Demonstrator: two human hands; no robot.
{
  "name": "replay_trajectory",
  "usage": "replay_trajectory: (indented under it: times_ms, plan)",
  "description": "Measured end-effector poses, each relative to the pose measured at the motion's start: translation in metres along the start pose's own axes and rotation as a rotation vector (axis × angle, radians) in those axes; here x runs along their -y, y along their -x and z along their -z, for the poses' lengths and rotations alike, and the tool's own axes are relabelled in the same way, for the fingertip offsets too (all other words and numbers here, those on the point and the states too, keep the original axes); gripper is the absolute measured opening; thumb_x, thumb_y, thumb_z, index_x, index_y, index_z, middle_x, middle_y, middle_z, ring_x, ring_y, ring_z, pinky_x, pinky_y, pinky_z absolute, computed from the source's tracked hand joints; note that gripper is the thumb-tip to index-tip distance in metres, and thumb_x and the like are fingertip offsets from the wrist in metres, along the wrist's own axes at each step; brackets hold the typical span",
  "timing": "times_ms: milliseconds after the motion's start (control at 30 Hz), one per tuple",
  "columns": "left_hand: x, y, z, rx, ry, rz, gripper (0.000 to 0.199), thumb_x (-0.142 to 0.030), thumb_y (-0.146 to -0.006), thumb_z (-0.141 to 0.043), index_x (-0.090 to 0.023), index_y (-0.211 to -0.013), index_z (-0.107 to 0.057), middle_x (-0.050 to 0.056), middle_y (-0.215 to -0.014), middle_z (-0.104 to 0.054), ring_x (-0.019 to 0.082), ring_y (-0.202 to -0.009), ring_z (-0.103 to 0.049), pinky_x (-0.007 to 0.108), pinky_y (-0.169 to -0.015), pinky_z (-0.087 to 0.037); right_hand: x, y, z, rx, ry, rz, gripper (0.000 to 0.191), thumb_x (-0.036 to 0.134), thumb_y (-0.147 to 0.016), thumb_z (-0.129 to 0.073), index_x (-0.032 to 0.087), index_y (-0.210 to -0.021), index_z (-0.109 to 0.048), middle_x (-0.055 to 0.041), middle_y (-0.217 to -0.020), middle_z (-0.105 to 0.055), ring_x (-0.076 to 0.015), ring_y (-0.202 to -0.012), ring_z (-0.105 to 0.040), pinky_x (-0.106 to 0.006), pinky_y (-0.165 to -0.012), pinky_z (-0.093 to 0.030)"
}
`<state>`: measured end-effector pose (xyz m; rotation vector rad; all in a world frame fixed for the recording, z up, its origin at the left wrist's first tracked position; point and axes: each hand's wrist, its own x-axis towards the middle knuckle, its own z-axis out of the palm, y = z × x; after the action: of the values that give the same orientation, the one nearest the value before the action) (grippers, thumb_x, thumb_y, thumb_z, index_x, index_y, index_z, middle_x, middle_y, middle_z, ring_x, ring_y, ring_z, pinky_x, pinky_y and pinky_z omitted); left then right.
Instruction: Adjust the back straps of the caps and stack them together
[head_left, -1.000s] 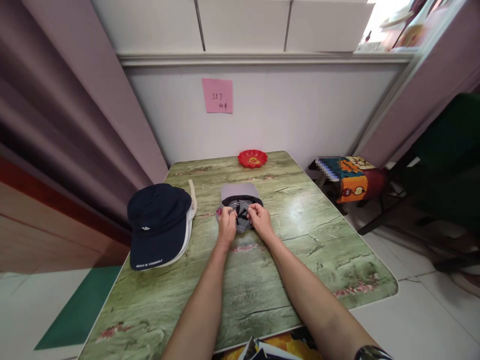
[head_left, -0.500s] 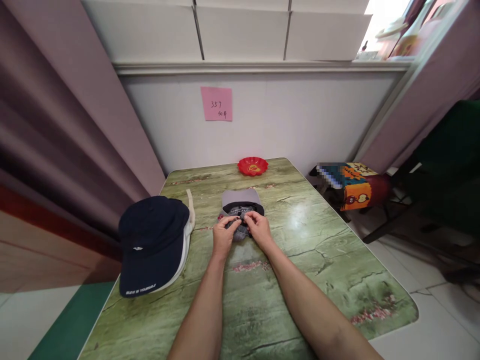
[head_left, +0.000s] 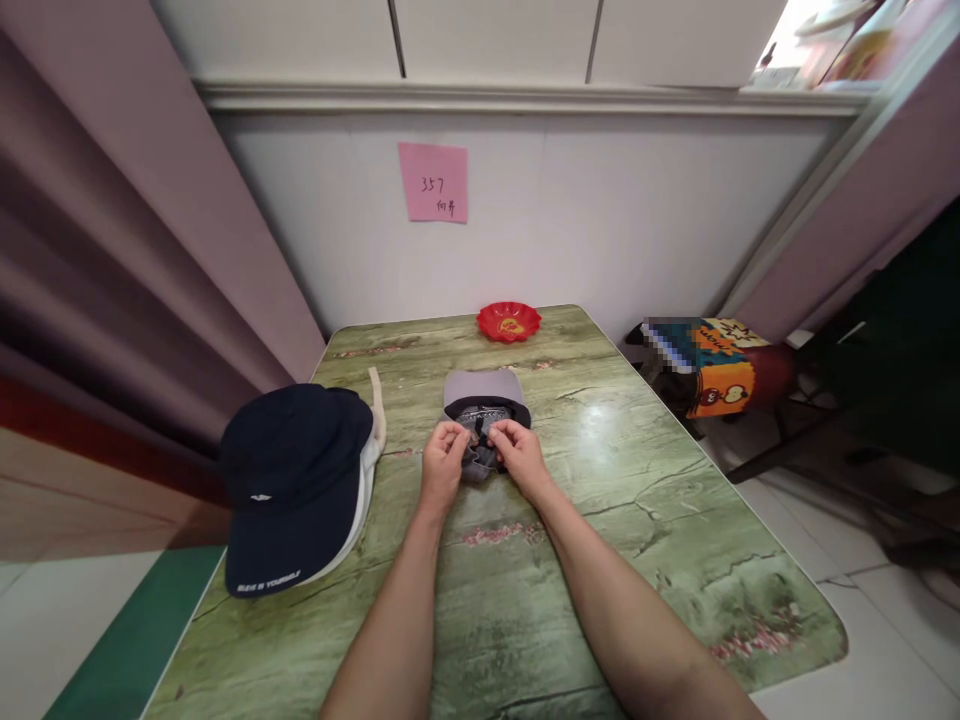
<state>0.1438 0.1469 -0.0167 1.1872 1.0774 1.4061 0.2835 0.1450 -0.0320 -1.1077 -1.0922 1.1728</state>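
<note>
A small grey cap (head_left: 484, 388) lies on the green marbled table (head_left: 495, 610), its brim toward the wall and its inside facing up. At the cap's left side, my left hand (head_left: 444, 462) pinches part of its back edge between thumb and fingertips. My right hand (head_left: 519, 455) pinches the cap on the right side, close to the left one. A short gap shows between the two hands, with dark cap fabric in it. The exact strap ends in the fingertips are too small to make out.
Navy and white caps (head_left: 296, 490) sit stacked at the table's left edge. A red scalloped dish (head_left: 508, 322) stands at the back. Beyond the right edge is a stool with a colourful cover (head_left: 720, 385). A pink note (head_left: 435, 183) is on the wall.
My left hand has moved slightly left, so the gap between my hands is wider. The view has shifted a little; the cap stays in its place on the table.
</note>
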Motion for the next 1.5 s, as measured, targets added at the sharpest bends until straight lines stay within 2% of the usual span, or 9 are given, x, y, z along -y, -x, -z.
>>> replay_trajectory:
  times_ms: [267, 433, 567, 867, 1033, 1200, 1367, 1433, 1500]
  plan:
    - [-0.002, 0.004, -0.002, 0.098, -0.207, -0.126, 0.017, -0.035, -0.084, -0.064, -0.019, -0.081, -0.06, 0.0, -0.073, -0.061, 0.015, -0.069, -0.059, 0.025, -0.068, -0.046, 0.007, 0.004, 0.003, 0.103, -0.064, -0.053, 0.031, 0.046, -0.073, -0.073, 0.017, -0.076, -0.062, 0.0076, -0.048, -0.045, -0.0064, -0.042, -0.035, -0.02, -0.041, -0.026]
    - [-0.017, 0.008, -0.003, -0.016, -0.595, -0.454, 0.021, -0.033, -0.078, -0.073, -0.022, -0.095, -0.069, 0.008, -0.108, -0.065, 0.026, -0.106, -0.059, 0.041, -0.099, -0.043, 0.013, 0.003, 0.002, 0.022, -0.174, -0.084, 0.031, 0.046, -0.072, -0.071, 0.018, -0.073, -0.058, 0.0065, -0.053, -0.049, -0.0054, -0.04, -0.036, -0.02, -0.04, -0.026]
    - [-0.017, 0.012, -0.004, 0.052, -0.674, -0.557, 0.028, -0.028, -0.082, -0.069, -0.023, -0.11, -0.069, 0.01, -0.109, -0.063, 0.025, -0.106, -0.06, 0.04, -0.096, -0.047, 0.015, 0.003, 0.002, 0.016, -0.221, -0.107, 0.033, 0.047, -0.071, -0.072, 0.018, -0.074, -0.057, 0.0073, -0.053, -0.048, -0.0046, -0.039, -0.032, -0.02, -0.039, -0.023]
    - [-0.014, 0.014, -0.005, 0.073, -0.632, -0.539, 0.022, -0.026, -0.087, -0.063, -0.022, -0.107, -0.07, 0.008, -0.101, -0.068, 0.02, -0.09, -0.063, 0.032, -0.08, -0.051, 0.014, 0.005, 0.004, 0.074, -0.164, -0.049, 0.034, 0.049, -0.075, -0.07, 0.018, -0.078, -0.058, 0.0069, -0.056, -0.049, -0.0042, -0.041, -0.03, -0.019, -0.04, -0.021]
    - [-0.014, 0.009, -0.003, -0.047, -0.464, -0.392, 0.021, -0.03, -0.083, -0.066, -0.02, -0.101, -0.071, 0.006, -0.096, -0.065, 0.013, -0.069, -0.057, 0.028, -0.067, -0.05, 0.012, 0.005, 0.002, -0.012, -0.254, -0.017, 0.03, 0.05, -0.088, -0.048, 0.022, -0.096, -0.05, 0.0058, -0.061, -0.058, -0.0053, -0.037, -0.032, -0.019, -0.038, -0.019]
    - [-0.006, 0.005, 0.003, -0.067, -0.248, -0.236, 0.03, -0.033, -0.079, -0.071, -0.02, -0.106, -0.07, 0.004, -0.089, -0.067, 0.014, -0.072, -0.059, 0.026, -0.067, -0.049, 0.02, 0.004, 0.002, -0.069, -0.281, 0.055, 0.022, 0.044, -0.088, -0.049, 0.022, -0.086, -0.046, 0.0037, -0.067, -0.063, -0.0055, -0.04, -0.037, -0.018, -0.04, -0.025]
    - [-0.011, 0.006, 0.006, -0.037, -0.223, -0.19, 0.031, -0.035, -0.077, -0.072, -0.019, -0.104, -0.071, 0.004, -0.089, -0.069, 0.013, -0.069, -0.059, 0.024, -0.064, -0.048, 0.044, 0.001, 0.027, -0.021, -0.47, -0.027, 0.03, 0.045, -0.075, -0.07, 0.023, -0.088, -0.055, -0.0024, -0.09, -0.066, -0.0134, -0.072, -0.06, -0.026, -0.061, -0.049]
    - [-0.014, 0.006, 0.006, -0.024, -0.222, -0.177, 0.03, -0.034, -0.076, -0.073, -0.019, -0.102, -0.071, 0.003, -0.085, -0.069, 0.012, -0.066, -0.058, 0.023, -0.062, -0.047, 0.05, 0.001, 0.04, -0.009, -0.552, -0.06, 0.034, 0.051, -0.073, -0.071, 0.026, -0.089, -0.054, 0.0006, -0.081, -0.061, -0.0149, -0.073, -0.06, -0.03, -0.065, -0.051]
    - [-0.014, 0.006, 0.006, -0.002, -0.215, -0.154, 0.03, -0.033, -0.074, -0.074, -0.019, -0.099, -0.071, 0.002, -0.082, -0.068, 0.012, -0.066, -0.057, 0.023, -0.061, -0.047, 0.051, 0.001, 0.05, -0.015, -0.607, -0.073, 0.035, 0.054, -0.073, -0.071, 0.028, -0.088, -0.052, 0.0045, -0.068, -0.051, -0.0126, -0.06, -0.052, -0.027, -0.058, -0.048]
